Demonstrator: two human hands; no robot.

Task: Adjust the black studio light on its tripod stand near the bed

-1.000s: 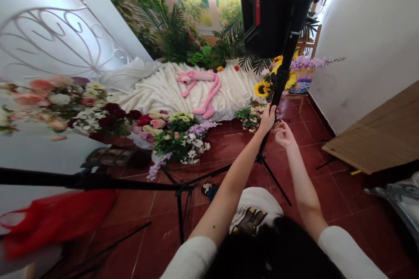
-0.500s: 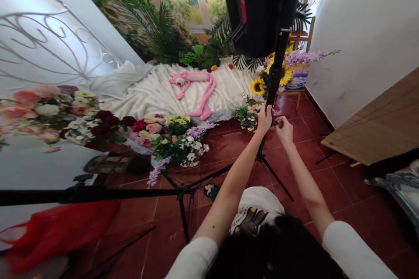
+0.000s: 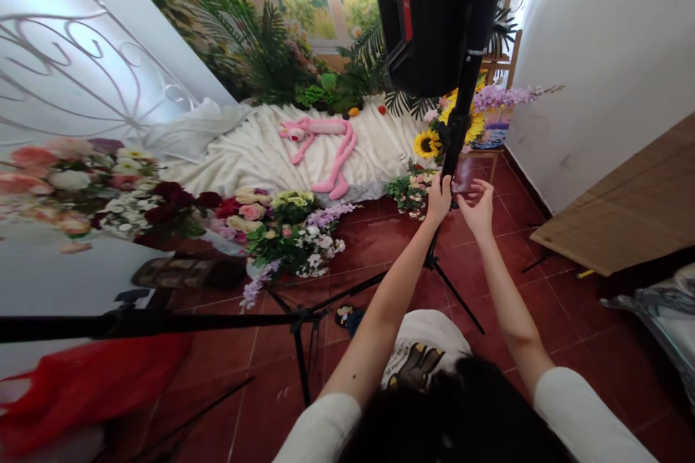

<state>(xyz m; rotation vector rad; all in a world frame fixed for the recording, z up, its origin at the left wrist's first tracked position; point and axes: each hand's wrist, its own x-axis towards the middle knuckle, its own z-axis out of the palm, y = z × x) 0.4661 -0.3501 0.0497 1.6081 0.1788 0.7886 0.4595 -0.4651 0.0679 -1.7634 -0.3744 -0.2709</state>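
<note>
A black light stand [image 3: 457,129] rises in front of me, its tripod legs spread on the floor. On top of it sits a large black studio light [image 3: 420,22] with a red stripe. My left hand [image 3: 439,199] is wrapped round the stand's pole, below a clamp collar. Just right of the pole is my right hand [image 3: 478,208], its fingers apart and curved beside a small dark knob [image 3: 455,204]. Whether a fingertip touches the knob I cannot tell.
A second black tripod [image 3: 301,317] stands close at left, its legs near mine. Flower bunches [image 3: 293,231] line the cream blanket [image 3: 244,145], where a pink plush toy [image 3: 326,129] lies. At right are a wooden board [image 3: 624,210] and a white wall [image 3: 597,51].
My right hand's fingers have opened from a pinch at the knob and spread apart. The left hand keeps its place on the pole. The view has shifted slightly.
</note>
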